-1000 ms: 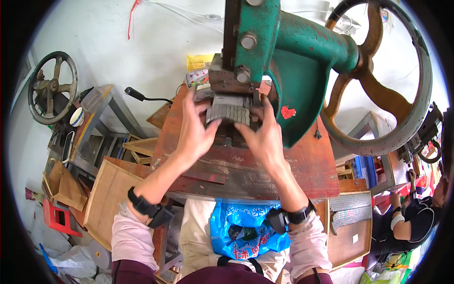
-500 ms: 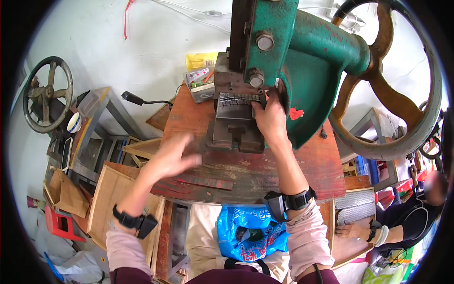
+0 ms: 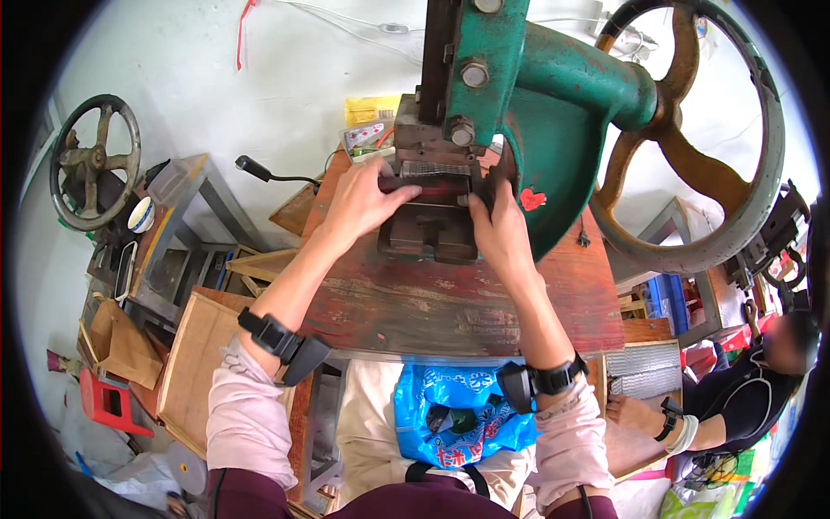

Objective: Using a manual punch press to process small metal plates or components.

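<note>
- Nearest to us, we are keeping a blue plastic bag (image 3: 454,415) on the lap, against the near edge of the worn red wooden bench (image 3: 450,298); both forearms are crossing that bench toward the far side.
- We are resting the left hand (image 3: 363,201) on the left end of a dark flat metal strip (image 3: 424,183); the fingers are extended and pressing on the strip, not curled around it.
- We are holding the right hand (image 3: 500,227) at the strip's right end, fingers bent against the metal; whether they are actually pinching it, we cannot tell.
- The strip is lying on the dark die block (image 3: 430,232), directly under the ram of the green press (image 3: 519,95). Its long axis is running left to right, so one hand is meeting each end; it lies just beyond both sets of fingertips, and the left hand is reaching further over it.
- Farther right, the press flywheel (image 3: 692,138) is standing beside the frame.
- At the far left, a second, smaller handwheel (image 3: 93,160) is standing well apart.
- At the right edge, another person's hand (image 3: 635,413) is resting on a board.
</note>
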### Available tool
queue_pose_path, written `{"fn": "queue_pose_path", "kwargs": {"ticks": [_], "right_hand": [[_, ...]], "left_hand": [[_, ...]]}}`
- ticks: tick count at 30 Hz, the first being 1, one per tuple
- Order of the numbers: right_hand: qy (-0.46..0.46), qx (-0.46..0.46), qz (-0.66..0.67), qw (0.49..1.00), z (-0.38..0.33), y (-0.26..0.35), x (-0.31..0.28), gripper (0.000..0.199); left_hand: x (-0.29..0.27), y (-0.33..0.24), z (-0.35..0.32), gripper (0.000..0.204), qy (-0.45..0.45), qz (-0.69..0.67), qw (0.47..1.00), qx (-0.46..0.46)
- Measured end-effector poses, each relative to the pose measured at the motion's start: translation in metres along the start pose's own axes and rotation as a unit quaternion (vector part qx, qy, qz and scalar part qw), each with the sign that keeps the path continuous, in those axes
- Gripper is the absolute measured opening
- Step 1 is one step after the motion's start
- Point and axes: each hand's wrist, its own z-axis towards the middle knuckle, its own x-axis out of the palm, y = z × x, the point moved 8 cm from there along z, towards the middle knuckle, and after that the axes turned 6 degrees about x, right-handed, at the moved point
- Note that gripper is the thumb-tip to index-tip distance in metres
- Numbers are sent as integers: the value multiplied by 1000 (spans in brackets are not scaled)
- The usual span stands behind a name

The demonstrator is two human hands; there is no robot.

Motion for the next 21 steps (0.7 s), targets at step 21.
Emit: {"fn": "queue_pose_path", "kwargs": {"ticks": [21], "right_hand": [[-352,-423,-460,697,-56,172,-241,27]], "left_hand": [[23,2,1,51,-63,68,996,-13]]}}
